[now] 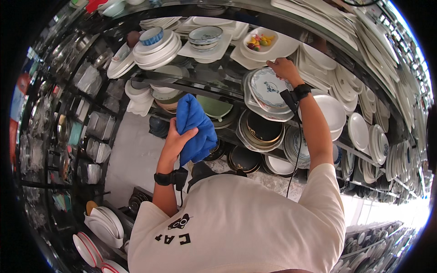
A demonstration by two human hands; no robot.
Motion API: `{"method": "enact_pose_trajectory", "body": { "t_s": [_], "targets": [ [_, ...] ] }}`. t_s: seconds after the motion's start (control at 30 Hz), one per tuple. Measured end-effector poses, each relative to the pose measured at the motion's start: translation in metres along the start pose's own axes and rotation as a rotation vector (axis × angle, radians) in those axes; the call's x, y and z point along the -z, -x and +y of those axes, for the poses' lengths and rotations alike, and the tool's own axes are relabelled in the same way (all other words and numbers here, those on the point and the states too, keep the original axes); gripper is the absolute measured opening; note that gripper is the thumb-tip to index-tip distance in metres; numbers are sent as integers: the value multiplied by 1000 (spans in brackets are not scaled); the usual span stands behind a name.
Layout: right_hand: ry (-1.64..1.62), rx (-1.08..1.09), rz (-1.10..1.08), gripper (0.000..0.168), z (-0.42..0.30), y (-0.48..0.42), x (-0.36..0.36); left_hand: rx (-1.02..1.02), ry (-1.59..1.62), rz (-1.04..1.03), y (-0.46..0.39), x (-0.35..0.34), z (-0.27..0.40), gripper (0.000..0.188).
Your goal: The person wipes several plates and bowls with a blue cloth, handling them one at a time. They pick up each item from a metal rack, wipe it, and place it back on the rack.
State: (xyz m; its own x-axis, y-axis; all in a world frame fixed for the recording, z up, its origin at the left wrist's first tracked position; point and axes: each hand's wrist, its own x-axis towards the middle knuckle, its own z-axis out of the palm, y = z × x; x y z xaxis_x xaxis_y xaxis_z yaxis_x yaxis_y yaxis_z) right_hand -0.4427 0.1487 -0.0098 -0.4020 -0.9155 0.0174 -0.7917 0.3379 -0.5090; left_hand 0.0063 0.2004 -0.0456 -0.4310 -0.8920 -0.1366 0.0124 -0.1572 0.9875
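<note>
A folded blue cloth [198, 131], soft like a towel, is gripped in my left hand [175, 141], thumb lying across its near side. My right hand [285, 70] reaches out to the shelf, fingers curled at the far rim of a white plate [263, 85] with a blue patterned border and a small motif in its centre. Whether the fingers pinch that rim or only rest by it cannot be told. This plate tops a stack of larger plates [283, 117] with wavy rims. Both wrists wear black straps with small devices.
A white oval dish [261, 42] holding colourful miniature fruit stands behind my right hand. Stacked black plates [264, 126] and a green dish [215, 106] sit lower. The dark shelf edge [191, 85] runs across in front. A thin cable [296, 160] hangs from my right wrist.
</note>
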Motion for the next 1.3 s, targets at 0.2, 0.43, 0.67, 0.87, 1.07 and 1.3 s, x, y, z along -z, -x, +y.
{"method": "enact_pose_trajectory", "body": {
  "t_s": [0.2, 0.43, 0.67, 0.87, 1.07, 1.3],
  "targets": [
    [-393, -106, -204, 60, -82, -48, -43, -3, 83, -2, -4, 56, 6, 67],
    [-767, -208, -297, 77, -154, -117, -90, 40, 147, -61, -16, 139, 5, 58],
    [-774, -320, -217, 48, -159, -187, -124, 42, 83, -32, -35, 206, 5, 55],
    [-811, -349, -149, 20, -150, -200, -143, 88, 128, 28, -43, 259, -3, 57],
    [-926, -308, 45, 18, -150, -190, -147, 132, 227, 52, -69, 292, 3, 53],
    [-845, -33, 375, 49, -196, -135, -125, 186, 338, 52, -94, 300, 18, 54]
  ]
}}
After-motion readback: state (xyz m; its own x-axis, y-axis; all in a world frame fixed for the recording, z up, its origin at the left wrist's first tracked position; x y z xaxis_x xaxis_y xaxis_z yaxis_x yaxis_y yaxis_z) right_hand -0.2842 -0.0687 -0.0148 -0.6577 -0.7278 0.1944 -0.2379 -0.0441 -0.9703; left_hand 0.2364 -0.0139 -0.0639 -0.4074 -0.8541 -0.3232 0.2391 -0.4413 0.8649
